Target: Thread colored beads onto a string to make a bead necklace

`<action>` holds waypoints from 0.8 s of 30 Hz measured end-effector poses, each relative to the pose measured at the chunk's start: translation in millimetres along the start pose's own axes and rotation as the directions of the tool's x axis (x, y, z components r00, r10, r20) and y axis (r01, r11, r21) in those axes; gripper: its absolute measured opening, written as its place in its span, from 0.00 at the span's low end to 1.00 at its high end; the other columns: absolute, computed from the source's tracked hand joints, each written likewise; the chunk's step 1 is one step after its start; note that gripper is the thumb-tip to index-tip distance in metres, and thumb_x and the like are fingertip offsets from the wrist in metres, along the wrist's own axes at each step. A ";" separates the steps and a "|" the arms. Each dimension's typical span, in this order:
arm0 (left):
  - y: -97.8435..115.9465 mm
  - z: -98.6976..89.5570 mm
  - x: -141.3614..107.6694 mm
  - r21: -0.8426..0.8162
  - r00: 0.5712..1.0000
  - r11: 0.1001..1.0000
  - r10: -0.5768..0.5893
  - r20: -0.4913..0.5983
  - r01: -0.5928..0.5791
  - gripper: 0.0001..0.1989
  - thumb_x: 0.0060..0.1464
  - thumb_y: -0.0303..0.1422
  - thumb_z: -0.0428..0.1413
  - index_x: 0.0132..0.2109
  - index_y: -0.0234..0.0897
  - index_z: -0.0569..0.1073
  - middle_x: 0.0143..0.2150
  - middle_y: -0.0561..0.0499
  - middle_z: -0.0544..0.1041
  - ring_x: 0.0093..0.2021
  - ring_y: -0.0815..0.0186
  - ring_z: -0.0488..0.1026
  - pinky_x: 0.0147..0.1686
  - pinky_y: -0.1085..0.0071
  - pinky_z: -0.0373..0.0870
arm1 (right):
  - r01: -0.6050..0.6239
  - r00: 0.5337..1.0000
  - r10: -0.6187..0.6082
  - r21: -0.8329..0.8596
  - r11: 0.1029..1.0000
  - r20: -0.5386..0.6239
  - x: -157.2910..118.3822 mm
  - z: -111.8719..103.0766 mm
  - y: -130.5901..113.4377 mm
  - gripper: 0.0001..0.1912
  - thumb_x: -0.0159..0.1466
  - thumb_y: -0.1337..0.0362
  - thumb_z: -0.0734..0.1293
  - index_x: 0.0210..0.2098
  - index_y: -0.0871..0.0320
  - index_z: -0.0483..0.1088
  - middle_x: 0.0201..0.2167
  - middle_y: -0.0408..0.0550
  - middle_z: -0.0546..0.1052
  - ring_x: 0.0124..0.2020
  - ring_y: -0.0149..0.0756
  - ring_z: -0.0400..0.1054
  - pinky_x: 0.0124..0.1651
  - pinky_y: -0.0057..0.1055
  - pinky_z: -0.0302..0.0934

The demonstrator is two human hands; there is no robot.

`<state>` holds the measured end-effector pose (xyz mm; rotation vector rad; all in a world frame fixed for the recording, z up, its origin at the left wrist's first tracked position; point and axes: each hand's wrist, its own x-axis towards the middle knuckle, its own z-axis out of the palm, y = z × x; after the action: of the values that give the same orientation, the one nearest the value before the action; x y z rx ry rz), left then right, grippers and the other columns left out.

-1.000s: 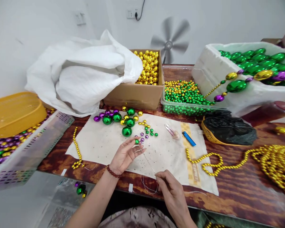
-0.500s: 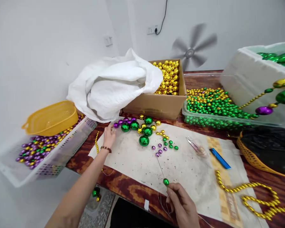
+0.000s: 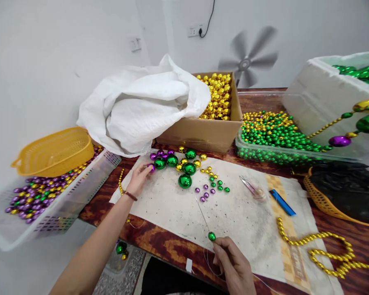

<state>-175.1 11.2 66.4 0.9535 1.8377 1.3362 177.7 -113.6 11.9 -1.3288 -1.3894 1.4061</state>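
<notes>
My left hand point(image 3: 139, 178), with a brown beaded bracelet on its wrist, pinches a shiny purple bead point(image 3: 151, 167) at its fingertips. That bead is just in front of a cluster of purple beads point(image 3: 160, 153) and large green beads point(image 3: 185, 181). My right hand point(image 3: 233, 262) is closed on a long thin needle point(image 3: 203, 214), which points away from me. A green bead point(image 3: 212, 236) sits on the needle right at the fingertips. Thin thread point(image 3: 206, 260) loops beside this hand. Small purple beads point(image 3: 206, 187), green beads point(image 3: 220, 182) and gold beads point(image 3: 209, 169) lie beyond the needle's tip.
On the cloth point(image 3: 169, 209) lie scissors point(image 3: 249, 185), a blue cutter point(image 3: 282, 203) and a gold bead string point(image 3: 322, 235). Behind stand a cardboard box point(image 3: 203, 133) under a white sack point(image 3: 141, 106), and a clear bin of beads point(image 3: 295, 153). A white basket point(image 3: 74, 205) is at left.
My left hand has drawn a purple bead slightly toward me, apart from the purple cluster. The right hand keeps its hold on the needle with the green bead. The view has shifted a little.
</notes>
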 end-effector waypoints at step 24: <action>29.8 88.4 -131.6 -0.284 0.959 0.954 0.168 0.229 -0.099 0.16 0.53 0.37 0.65 0.50 0.43 0.80 0.49 0.48 0.78 0.48 0.62 0.75 0.49 0.69 0.72 | -0.015 0.998 0.025 0.172 0.985 -0.057 -4.1 10.8 -6.5 0.17 0.67 0.49 0.64 0.34 0.57 0.70 0.20 0.41 0.68 0.21 0.29 0.59 0.24 0.24 0.55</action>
<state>-28.1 -52.7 84.8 1.0601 1.3807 1.4319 166.9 -118.9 17.7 -1.2645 -1.1914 1.4535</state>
